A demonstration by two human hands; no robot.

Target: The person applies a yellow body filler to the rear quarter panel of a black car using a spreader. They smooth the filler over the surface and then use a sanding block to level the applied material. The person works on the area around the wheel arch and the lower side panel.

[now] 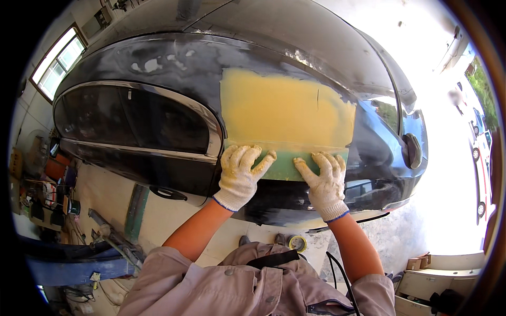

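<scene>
My left hand (pixel 240 174), in a white knitted glove with yellow smears, presses on the left end of a wide green spreader (pixel 287 166). My right hand (pixel 324 179), gloved the same way, holds its right end. The fingers of both hands lie bent on the spreader, thumbs turned inward. What is beneath the fingertips is hidden. The spreader lies along the lower edge of a broad patch of yellow body filler (pixel 284 108) on the rear side panel of a dark car (pixel 163 58). A thin dark line crosses the filler's upper right.
Left of the filler is the car's side window (pixel 158 116) with chrome trim. A yellow-rimmed round tin (pixel 297 243) stands on the floor by my feet. A blue metal frame (pixel 79 268) is at lower left, a cream cabinet (pixel 437 279) at lower right.
</scene>
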